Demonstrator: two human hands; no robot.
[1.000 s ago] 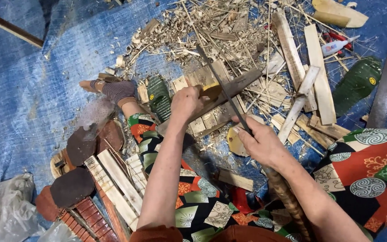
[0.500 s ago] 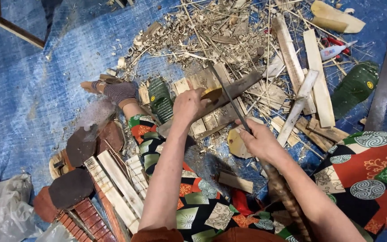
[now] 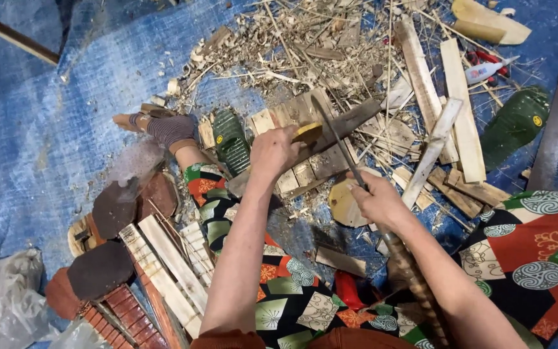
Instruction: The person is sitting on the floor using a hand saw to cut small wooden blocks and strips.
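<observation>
Nearest, patterned trousers (image 3: 279, 291) cover the person's legs, with flat wooden slats (image 3: 163, 265) lying beside them on the blue tarp (image 3: 46, 129). The right hand (image 3: 376, 200) is clenched around the handle of a long dark blade (image 3: 338, 139). The left hand (image 3: 276, 150) grips a small yellowish wood piece (image 3: 307, 133), pressed onto a wooden block (image 3: 305, 139) where the blade crosses it. Farther off lie wood shavings (image 3: 292, 45), pale planks (image 3: 460, 110), a green sandal (image 3: 515, 123) and a saw blade (image 3: 553, 123).
</observation>
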